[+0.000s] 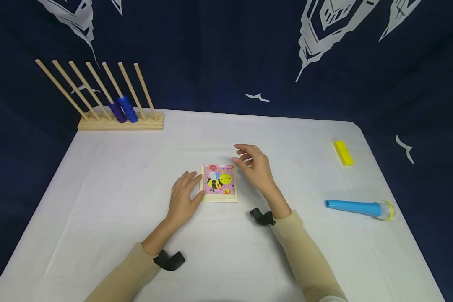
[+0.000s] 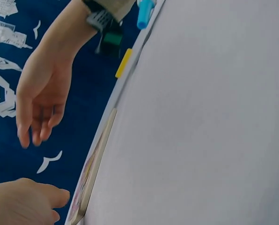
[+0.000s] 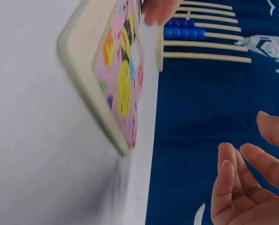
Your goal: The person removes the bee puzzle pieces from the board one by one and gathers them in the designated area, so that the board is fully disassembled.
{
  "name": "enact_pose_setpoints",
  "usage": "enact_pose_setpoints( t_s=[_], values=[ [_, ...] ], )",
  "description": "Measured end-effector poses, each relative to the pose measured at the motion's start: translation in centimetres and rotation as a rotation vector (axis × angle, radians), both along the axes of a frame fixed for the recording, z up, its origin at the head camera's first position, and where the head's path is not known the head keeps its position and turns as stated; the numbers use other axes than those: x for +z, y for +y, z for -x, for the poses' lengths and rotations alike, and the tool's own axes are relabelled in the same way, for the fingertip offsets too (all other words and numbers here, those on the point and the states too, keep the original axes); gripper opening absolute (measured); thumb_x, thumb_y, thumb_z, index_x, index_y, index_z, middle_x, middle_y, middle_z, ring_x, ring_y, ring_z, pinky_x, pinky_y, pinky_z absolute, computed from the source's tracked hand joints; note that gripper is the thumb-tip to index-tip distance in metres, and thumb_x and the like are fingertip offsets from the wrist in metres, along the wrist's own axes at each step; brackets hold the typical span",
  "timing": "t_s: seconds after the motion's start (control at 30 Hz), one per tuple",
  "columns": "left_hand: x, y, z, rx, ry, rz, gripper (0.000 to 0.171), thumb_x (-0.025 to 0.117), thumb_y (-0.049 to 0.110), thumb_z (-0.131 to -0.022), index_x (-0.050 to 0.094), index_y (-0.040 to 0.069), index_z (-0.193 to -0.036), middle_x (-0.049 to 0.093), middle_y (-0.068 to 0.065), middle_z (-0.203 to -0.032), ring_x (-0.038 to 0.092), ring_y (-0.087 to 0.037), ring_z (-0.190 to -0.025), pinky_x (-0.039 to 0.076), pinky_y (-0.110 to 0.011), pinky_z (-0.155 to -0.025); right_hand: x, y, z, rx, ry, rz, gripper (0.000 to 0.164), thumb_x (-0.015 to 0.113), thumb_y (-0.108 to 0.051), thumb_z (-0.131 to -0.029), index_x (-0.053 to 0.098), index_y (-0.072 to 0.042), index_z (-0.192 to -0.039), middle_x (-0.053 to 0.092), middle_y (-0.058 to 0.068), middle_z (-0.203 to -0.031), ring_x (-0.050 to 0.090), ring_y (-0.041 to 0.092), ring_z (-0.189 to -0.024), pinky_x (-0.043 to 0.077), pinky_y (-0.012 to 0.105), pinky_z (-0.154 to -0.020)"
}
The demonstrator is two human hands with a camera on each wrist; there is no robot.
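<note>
A small square wooden puzzle (image 1: 220,180) with a bee on a pink ground lies in a pale wooden frame in the middle of the table. My left hand (image 1: 185,197) is at its left edge, fingers spread, thumb at the lower left corner; whether it presses there I cannot tell. Just beyond the upper right corner hovers my right hand (image 1: 256,167), its fingers loosely bent and holding nothing. From the right wrist, the puzzle (image 3: 123,79) appears close by, with the right hand (image 3: 256,187) off to the side. The left wrist view shows the puzzle's frame (image 2: 95,168) nearly edge-on.
At the back left stands a wooden peg rack (image 1: 121,125) with purple and blue beads on two rods. On the right lie a yellow block (image 1: 343,153) and a blue toy microphone (image 1: 356,207). A dark blue patterned cloth (image 1: 211,54) hangs behind the white table (image 1: 136,167).
</note>
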State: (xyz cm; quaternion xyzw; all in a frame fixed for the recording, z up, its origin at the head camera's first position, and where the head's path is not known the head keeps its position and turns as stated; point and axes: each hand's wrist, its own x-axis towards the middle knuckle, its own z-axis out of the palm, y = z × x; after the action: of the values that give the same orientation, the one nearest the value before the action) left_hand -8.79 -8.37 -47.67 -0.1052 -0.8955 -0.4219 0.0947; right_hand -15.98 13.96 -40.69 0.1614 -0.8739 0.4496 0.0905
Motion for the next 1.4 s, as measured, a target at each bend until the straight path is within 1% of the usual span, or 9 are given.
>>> enact_pose_setpoints(
  t_s=[0.1, 0.4, 0.57, 0.7, 0.8, 0.9, 1.03, 1.23, 1.4],
  values=[
    [-0.5, 0.1, 0.0, -0.005, 0.019, 0.034, 0.044, 0.070, 0.013, -0.088, 0.061, -0.002, -0.129, 0.050, -0.022, -0.143, 0.033, -0.043, -0.141, 0.019, -0.062, -0.115, -0.2, -0.9, 0.1, 0.034, -0.020, 0.004, 0.036, 0.069, -0.012, -0.090, 0.063, -0.001, -0.123, 0.066, 0.016, -0.106, 0.064, 0.025, -0.089, 0.056, 0.037, -0.078],
    [-0.7, -0.2, -0.2, -0.016, 0.010, 0.103, 0.041, 0.069, 0.013, -0.089, 0.063, -0.002, -0.126, 0.049, -0.020, -0.145, 0.032, -0.040, -0.143, 0.018, -0.060, -0.117, -0.9, -3.0, 0.1, 0.097, -0.104, 0.037, 0.035, 0.067, -0.011, -0.091, 0.062, 0.000, -0.124, 0.065, 0.016, -0.107, 0.064, 0.026, -0.091, 0.057, 0.037, -0.081],
    [-0.6, -0.3, -0.3, -0.019, 0.023, 0.133, 0.041, 0.069, 0.014, -0.089, 0.063, -0.002, -0.126, 0.050, -0.019, -0.145, 0.033, -0.041, -0.143, 0.016, -0.061, -0.117, -1.3, -3.7, 0.3, 0.103, -0.150, 0.063, 0.033, 0.064, -0.008, -0.092, 0.062, 0.001, -0.124, 0.065, 0.016, -0.108, 0.064, 0.026, -0.091, 0.057, 0.037, -0.081],
    [-0.4, -0.3, -0.3, -0.018, 0.022, 0.155, 0.041, 0.069, 0.015, -0.089, 0.064, 0.000, -0.127, 0.051, -0.018, -0.145, 0.034, -0.040, -0.143, 0.014, -0.062, -0.117, -1.8, -4.1, 0.4, 0.097, -0.189, 0.055, 0.033, 0.062, -0.005, -0.091, 0.063, 0.000, -0.124, 0.065, 0.014, -0.108, 0.063, 0.025, -0.091, 0.055, 0.035, -0.082],
    [-0.4, -0.3, -0.3, -0.019, 0.017, 0.159, 0.041, 0.069, 0.015, -0.089, 0.063, 0.001, -0.127, 0.051, -0.018, -0.145, 0.034, -0.040, -0.143, 0.012, -0.063, -0.116, -2.1, -4.5, 0.5, 0.096, -0.209, 0.031, 0.035, 0.063, -0.003, -0.089, 0.063, -0.001, -0.124, 0.065, 0.013, -0.108, 0.061, 0.024, -0.088, 0.052, 0.032, -0.080],
    [-0.5, -0.3, -0.2, -0.020, 0.016, 0.157, 0.042, 0.069, 0.016, -0.089, 0.063, 0.001, -0.128, 0.050, -0.018, -0.145, 0.033, -0.039, -0.143, 0.012, -0.063, -0.117, -2.4, -4.8, 0.6, 0.097, -0.226, 0.008, 0.035, 0.066, -0.005, -0.089, 0.063, -0.002, -0.124, 0.065, 0.013, -0.107, 0.060, 0.022, -0.083, 0.049, 0.027, -0.073],
    [-0.6, -0.3, -0.2, -0.019, 0.022, 0.156, 0.041, 0.068, 0.017, -0.090, 0.063, 0.001, -0.128, 0.051, -0.017, -0.145, 0.034, -0.039, -0.143, 0.012, -0.063, -0.116, -2.8, -5.2, 0.8, 0.098, -0.253, -0.012, 0.036, 0.069, -0.009, -0.089, 0.063, -0.003, -0.124, 0.064, 0.013, -0.106, 0.060, 0.018, -0.079, 0.047, 0.022, -0.068],
    [-0.8, -0.4, -0.1, -0.016, 0.036, 0.165, 0.041, 0.067, 0.018, -0.090, 0.063, 0.002, -0.128, 0.051, -0.016, -0.145, 0.034, -0.038, -0.143, 0.013, -0.062, -0.117, -3.4, -5.7, 1.0, 0.095, -0.261, -0.033, 0.034, 0.069, -0.003, -0.087, 0.065, -0.002, -0.121, 0.062, 0.012, -0.101, 0.056, 0.016, -0.076, 0.046, 0.021, -0.067],
    [-0.9, -0.5, 0.0, -0.014, 0.046, 0.169, 0.041, 0.067, 0.018, -0.090, 0.063, 0.002, -0.128, 0.051, -0.016, -0.145, 0.035, -0.038, -0.143, 0.014, -0.062, -0.116, -4.0, -6.0, 1.2, 0.097, -0.226, -0.065, 0.034, 0.071, -0.002, -0.085, 0.066, -0.001, -0.119, 0.061, 0.011, -0.097, 0.055, 0.015, -0.075, 0.045, 0.020, -0.066]
  ],
)
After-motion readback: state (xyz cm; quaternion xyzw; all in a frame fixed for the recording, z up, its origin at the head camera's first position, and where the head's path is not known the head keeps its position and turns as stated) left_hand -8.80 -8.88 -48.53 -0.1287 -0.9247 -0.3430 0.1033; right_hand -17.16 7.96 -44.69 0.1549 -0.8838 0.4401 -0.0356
